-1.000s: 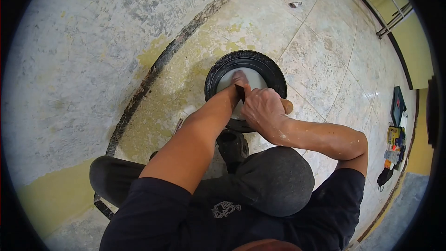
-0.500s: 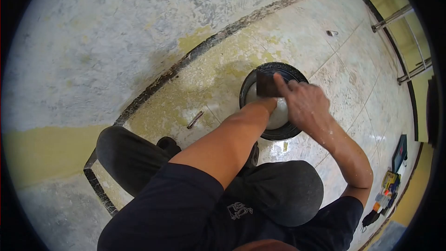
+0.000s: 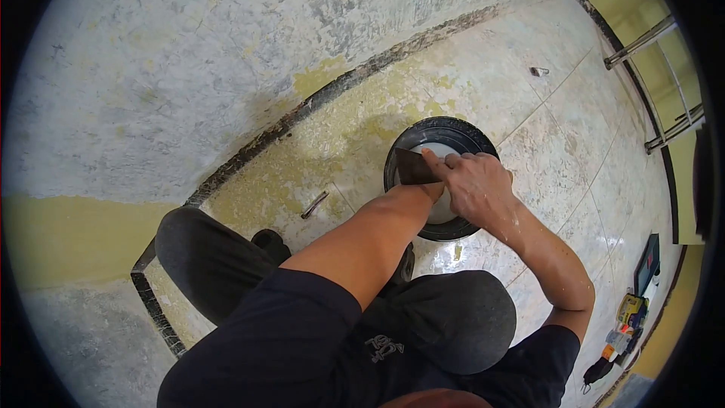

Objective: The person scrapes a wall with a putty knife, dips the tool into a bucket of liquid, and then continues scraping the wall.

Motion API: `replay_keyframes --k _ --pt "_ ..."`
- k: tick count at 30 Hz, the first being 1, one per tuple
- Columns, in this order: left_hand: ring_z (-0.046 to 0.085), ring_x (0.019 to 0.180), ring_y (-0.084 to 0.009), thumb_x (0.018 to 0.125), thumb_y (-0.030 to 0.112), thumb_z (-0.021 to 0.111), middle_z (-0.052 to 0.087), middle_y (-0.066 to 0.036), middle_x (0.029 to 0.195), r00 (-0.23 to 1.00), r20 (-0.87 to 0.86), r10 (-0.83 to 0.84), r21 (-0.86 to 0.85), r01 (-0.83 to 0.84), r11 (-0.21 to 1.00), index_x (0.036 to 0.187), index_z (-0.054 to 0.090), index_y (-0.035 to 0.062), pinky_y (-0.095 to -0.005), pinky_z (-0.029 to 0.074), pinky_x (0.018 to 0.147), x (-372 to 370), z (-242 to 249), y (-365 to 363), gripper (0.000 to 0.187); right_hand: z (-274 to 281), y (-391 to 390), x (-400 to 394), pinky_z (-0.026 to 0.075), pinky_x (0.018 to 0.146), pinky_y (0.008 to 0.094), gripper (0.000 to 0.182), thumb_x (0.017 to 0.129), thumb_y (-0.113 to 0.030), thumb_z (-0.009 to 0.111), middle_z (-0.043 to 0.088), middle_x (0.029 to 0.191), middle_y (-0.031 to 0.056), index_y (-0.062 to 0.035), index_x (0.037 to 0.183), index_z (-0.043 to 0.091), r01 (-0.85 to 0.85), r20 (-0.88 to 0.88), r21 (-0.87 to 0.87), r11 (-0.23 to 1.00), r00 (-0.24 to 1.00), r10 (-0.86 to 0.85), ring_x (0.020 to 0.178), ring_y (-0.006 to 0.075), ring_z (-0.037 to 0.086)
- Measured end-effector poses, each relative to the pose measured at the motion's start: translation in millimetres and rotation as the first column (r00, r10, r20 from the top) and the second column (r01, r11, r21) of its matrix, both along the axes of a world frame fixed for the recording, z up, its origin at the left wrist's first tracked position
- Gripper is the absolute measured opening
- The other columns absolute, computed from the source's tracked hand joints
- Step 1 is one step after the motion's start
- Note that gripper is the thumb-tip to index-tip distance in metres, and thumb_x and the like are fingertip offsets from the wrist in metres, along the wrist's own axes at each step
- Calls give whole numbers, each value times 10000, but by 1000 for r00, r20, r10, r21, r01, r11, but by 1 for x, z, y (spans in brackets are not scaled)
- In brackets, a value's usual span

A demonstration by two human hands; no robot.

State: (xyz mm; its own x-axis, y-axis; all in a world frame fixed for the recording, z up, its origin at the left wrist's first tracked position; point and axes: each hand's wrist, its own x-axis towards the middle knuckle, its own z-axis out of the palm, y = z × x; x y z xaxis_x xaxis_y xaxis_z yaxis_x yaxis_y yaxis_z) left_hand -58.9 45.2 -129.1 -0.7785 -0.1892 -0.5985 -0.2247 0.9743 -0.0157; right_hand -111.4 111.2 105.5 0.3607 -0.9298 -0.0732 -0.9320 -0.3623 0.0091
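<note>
Black bucket (image 3: 451, 133): right hand (image 3: 483, 187) at three o'clock, gripping a scraper (image 3: 415, 168); left arm (image 3: 377, 230) from eight o'clock, left hand hidden, its hold I cannot tell.

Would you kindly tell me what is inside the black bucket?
The black bucket holds a whitish substance, with the left forearm reaching over it. The left hand is mostly hidden behind the dark blade and right hand; the bottom is covered too.

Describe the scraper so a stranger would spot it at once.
Find the black bucket on the pale floor. At its mouth, the right hand holds the scraper: flat, dark and straight-edged, unlike the round bucket and its white contents.
</note>
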Motion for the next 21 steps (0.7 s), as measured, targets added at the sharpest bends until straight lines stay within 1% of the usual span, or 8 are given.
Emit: replay_keyframes --k 2,3,6,8,12,16,18,21 --pt "640 1024 -211 877 206 556 685 -55 1091 1000 -2 4 0 -4 1000 1081 701 133 -327 508 811 0 -1 1 260 -8 -4 -9 503 699 346 630 712 -102 597 646 868 86 -92 1333 496 87 -218 105 991 974 -62 784 250 646" --pt "640 1023 -212 876 206 557 686 -56 1090 1000 1 2 0 -2 1000 1079 701 132 -328 508 810 -1 -1 1 259 -7 -3 -10 503 699 346 630 712 -102 597 646 868 86 -92 1333 496 88 -220 99 991 973 -65 784 250 646" --pt "642 1019 -217 873 204 559 687 -57 1085 1000 -1 2 -2 -2 1000 1072 704 131 -331 509 807 -1 -2 0 257 3 9 -8 496 689 345 638 712 -100 591 633 849 85 -91 1341 487 103 -129 -34 994 986 -106 763 244 639" --pt "642 1017 -219 871 203 560 688 -58 1082 1000 -2 7 3 -7 1000 1068 705 129 -332 510 805 -2 -4 -1 255 18 19 6 490 679 345 627 735 -88 563 622 841 84 -76 1355 470 -3 38 -116 993 999 8 754 235 636" --pt "644 1012 -225 867 200 564 690 -61 1076 1000 -4 2 -1 -2 1000 1060 709 127 -336 511 802 -2 -3 -1 252 7 19 4 494 691 331 644 727 -89 568 622 852 84 -81 1362 463 59 -21 -35 998 998 -60 770 233 637" --pt "646 1008 -231 863 198 567 692 -63 1071 1000 -5 2 -2 -2 1000 1051 712 125 -340 512 798 -6 -3 0 249 -23 18 -14 494 692 331 656 717 -84 574 619 842 90 -87 1363 465 22 -52 -81 997 998 -26 768 239 635" --pt "646 1006 -233 861 197 568 693 -64 1068 1000 -8 7 -3 -7 1000 1047 714 123 -342 513 796 -7 -5 -1 247 -18 18 -17 496 687 339 663 713 -82 581 628 855 94 -96 1366 464 162 -93 -20 987 982 -163 771 242 636" --pt "648 1002 -237 858 195 570 694 -65 1063 1000 -19 4 -6 -4 1000 1040 716 122 -345 514 794 -9 -7 -1 245 3 30 -9 498 681 345 675 701 -82 595 626 851 95 -103 1364 469 156 46 -80 984 987 -153 774 240 638"
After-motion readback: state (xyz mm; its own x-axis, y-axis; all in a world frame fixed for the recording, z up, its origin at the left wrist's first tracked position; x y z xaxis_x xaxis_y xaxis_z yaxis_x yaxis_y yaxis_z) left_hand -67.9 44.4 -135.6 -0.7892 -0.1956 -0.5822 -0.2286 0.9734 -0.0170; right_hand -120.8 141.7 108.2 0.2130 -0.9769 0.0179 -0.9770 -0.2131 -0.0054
